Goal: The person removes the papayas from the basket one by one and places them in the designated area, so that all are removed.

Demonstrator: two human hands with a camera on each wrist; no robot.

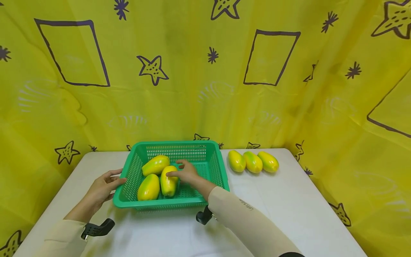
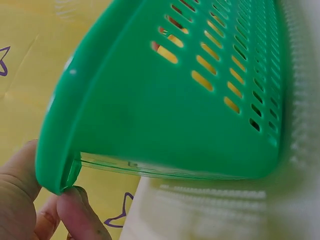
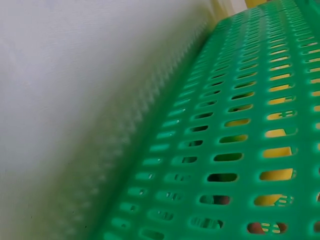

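A green perforated plastic basket [image 1: 173, 204] stands on the white table with three yellow-green papayas inside. My left hand [image 1: 102, 186] grips its left rim; in the left wrist view the thumb and a finger [image 2: 80, 215] pinch the rim [image 2: 55, 145]. My right hand [image 1: 187, 174] reaches over the near right side and holds the middle papaya [image 1: 169, 184], which stands lengthwise. Beside it lie another papaya [image 1: 149, 187] at the front left and one [image 1: 155, 165] behind. In the right wrist view the basket wall [image 3: 240, 155] hides most of the hand.
Three more papayas [image 1: 253, 162] lie in a row on the table [image 1: 273, 200], right of the basket. A yellow curtain [image 1: 179, 107] with drawn stars and frames hangs behind the table and along its sides.
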